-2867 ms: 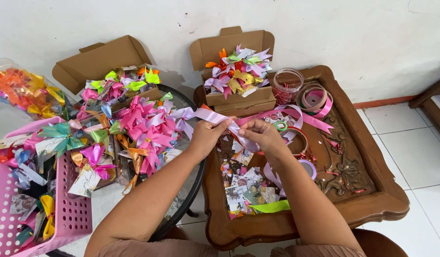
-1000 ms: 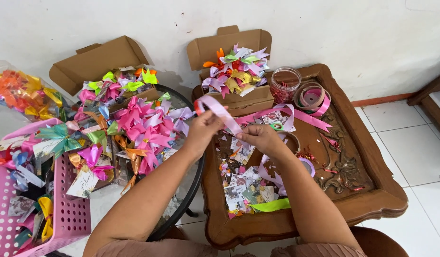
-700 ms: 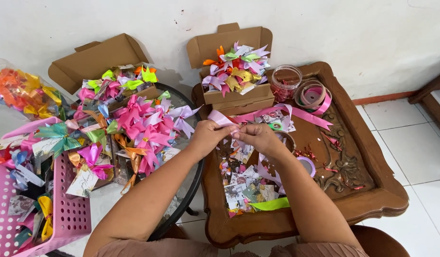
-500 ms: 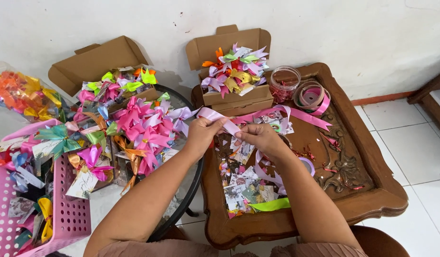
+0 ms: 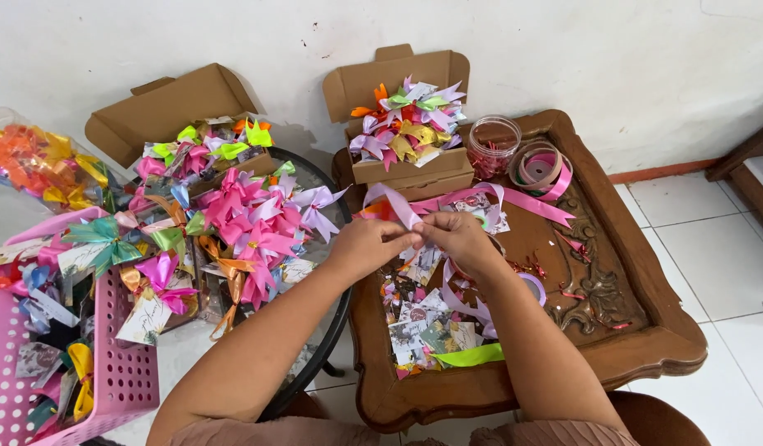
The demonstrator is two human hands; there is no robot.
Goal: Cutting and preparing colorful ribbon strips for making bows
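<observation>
My left hand and my right hand meet over the carved wooden table, both pinching a length of pink ribbon. The ribbon loops up between the fingers and trails right across the table toward a pink ribbon roll. Small printed cards and a lime green strip lie on the table under my wrists.
An open cardboard box of ribbon bows stands behind my hands, a clear jar beside it. Left, a pile of pink bows covers a round dark table; another open box, a pink basket and a clear bag hold more bows.
My hands have drawn closer together and the raised ribbon loop has come down lower between them. The view has shifted slightly; nothing else on the tables moved.
</observation>
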